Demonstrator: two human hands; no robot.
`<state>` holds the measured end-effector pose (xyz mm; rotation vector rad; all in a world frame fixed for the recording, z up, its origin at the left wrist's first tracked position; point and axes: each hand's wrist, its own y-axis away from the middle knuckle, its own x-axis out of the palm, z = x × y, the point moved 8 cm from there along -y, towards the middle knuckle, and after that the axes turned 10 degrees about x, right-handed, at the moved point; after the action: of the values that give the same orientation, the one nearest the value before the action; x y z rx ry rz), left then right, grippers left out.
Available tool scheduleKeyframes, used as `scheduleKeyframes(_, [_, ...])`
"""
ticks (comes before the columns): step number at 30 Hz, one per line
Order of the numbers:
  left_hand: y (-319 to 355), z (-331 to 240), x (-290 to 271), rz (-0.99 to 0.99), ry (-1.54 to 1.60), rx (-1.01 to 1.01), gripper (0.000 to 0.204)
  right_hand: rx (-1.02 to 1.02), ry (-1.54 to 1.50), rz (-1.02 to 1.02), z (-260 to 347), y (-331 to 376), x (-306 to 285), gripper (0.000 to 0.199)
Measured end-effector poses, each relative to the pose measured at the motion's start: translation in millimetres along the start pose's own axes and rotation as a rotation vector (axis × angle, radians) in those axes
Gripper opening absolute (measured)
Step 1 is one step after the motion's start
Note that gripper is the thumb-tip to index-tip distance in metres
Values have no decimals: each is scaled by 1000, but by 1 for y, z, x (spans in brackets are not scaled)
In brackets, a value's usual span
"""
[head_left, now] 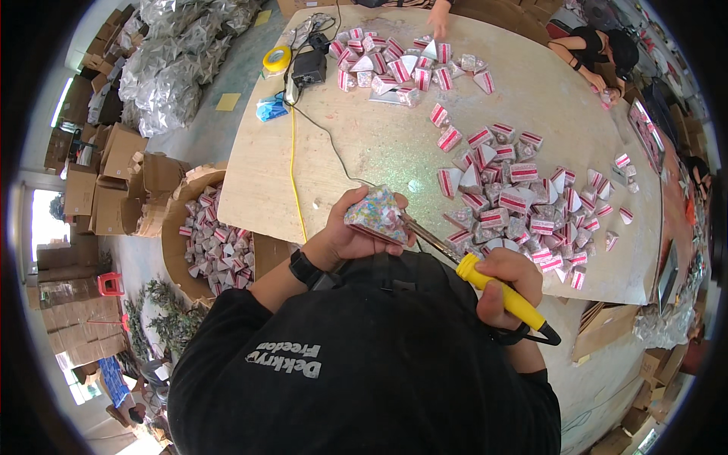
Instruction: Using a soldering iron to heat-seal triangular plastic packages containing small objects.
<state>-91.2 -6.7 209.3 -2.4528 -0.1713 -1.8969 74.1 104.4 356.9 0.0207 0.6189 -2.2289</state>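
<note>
My left hand (pixel 345 231), with a black watch at its wrist, grips a wedge-shaped piece (pixel 379 214) like a cake slice, covered in multicoloured speckles. Fingers wrap its left end and underside. In my right hand (pixel 509 284) is a soldering iron (pixel 489 279) with a yellow handle and metal shaft. Its tip points left and meets the wedge's right side, partly hidden by my left fingers. A black cord leaves the handle's end. To the right on the table (pixel 356 152) lies a heap of wedge pieces (pixel 516 199) with red-and-white striped sides.
Another wedge pile (pixel 394 64) lies at the far side, near a co-worker's hand (pixel 439 19). A second person (pixel 599 57) works at the far right. Yellow tape (pixel 277 58), a black power box (pixel 309 68) and cords sit far left. A round carton (pixel 176 227) of wedges stands beside the table.
</note>
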Motion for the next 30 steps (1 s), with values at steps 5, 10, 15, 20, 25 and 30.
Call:
scheduleKeyframes(5, [3,4,-5,-25,1,-42,67,0,45,-51,-1,3,-3,15])
scheduleKeyframes(10, [4,3,-8,-8,-24,-57,67,52,47,-32,-4,4,-3,15])
scheduleKeyframes(15, [8,1,-14,-78,-166,-66,65,58,41,-23,-5,2,-3,12])
scheduleKeyframes(20, [4,5,-14,-60,-115,-63,65,170,-14,-100,-20,8,-3,14])
scheduleKeyframes(25, [-5,18,-9,8,67,-99,66,92,-188,-335,-21,17,-19,22])
scheduleKeyframes(30, [-4,19,-2,55,193,-104,61,179,-241,-303,-24,20,-18,18])
